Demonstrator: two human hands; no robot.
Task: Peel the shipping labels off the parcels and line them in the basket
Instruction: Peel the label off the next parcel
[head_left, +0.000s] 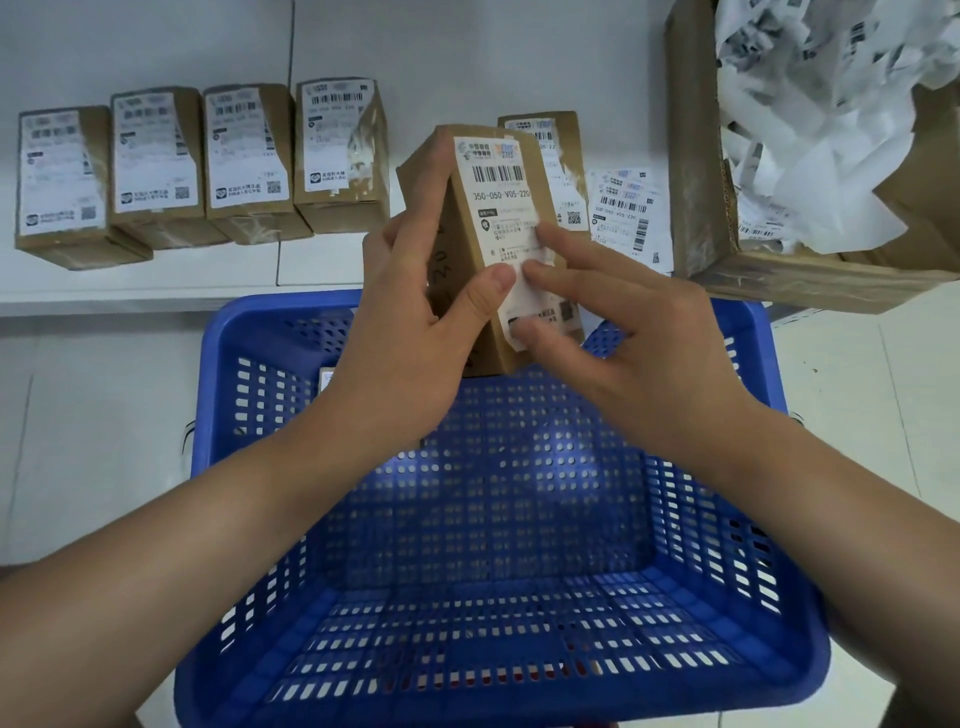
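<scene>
My left hand (410, 332) grips a small brown parcel (457, 208) upright above the far rim of the blue perforated basket (498, 675), thumb pressed on its face. A white shipping label (501, 197) with a barcode covers that face. My right hand (623, 332) has its fingertips on the label's lower part, thumb at the bottom corner. Whether a corner has lifted is unclear. Several labelled parcels (156, 156) stand in a row on the white surface at the back left, and one more parcel (561, 150) stands behind the held one.
A few loose labels (626, 208) lie flat at the back right. A large cardboard box (696, 156) filled with crumpled label paper (810, 114) stands at the far right. A small white slip (327, 376) shows at the basket's far left wall.
</scene>
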